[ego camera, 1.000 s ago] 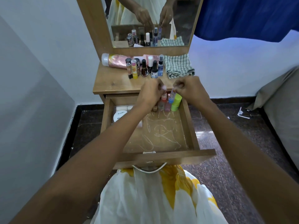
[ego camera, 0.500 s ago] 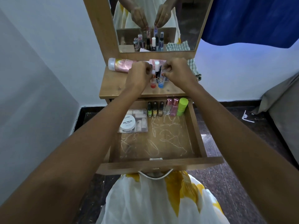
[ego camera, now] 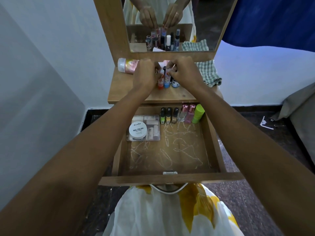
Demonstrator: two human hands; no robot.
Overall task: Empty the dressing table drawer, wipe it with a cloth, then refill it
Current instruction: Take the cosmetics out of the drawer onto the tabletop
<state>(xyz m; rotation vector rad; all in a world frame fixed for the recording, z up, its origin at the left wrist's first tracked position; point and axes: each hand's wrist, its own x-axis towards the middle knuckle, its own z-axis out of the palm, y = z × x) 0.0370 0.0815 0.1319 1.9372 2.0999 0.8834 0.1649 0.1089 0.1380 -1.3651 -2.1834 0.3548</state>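
Head view: near the table (ego camera: 129,92) back edge, left grip (ego camera: 144,74) pinches the orange bottle (ego camera: 160,84) by its top, and right grip (ego camera: 184,70) pinches the blue bottle (ego camera: 166,83) just beside it. Both bottles sit below the curled fingers. The drawer (ego camera: 170,178) hangs open under the front edge.

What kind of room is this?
Probably a bedroom at home: a dressing table with a mirror, polish bottles in its open drawer, and what looks like a bed at the right.
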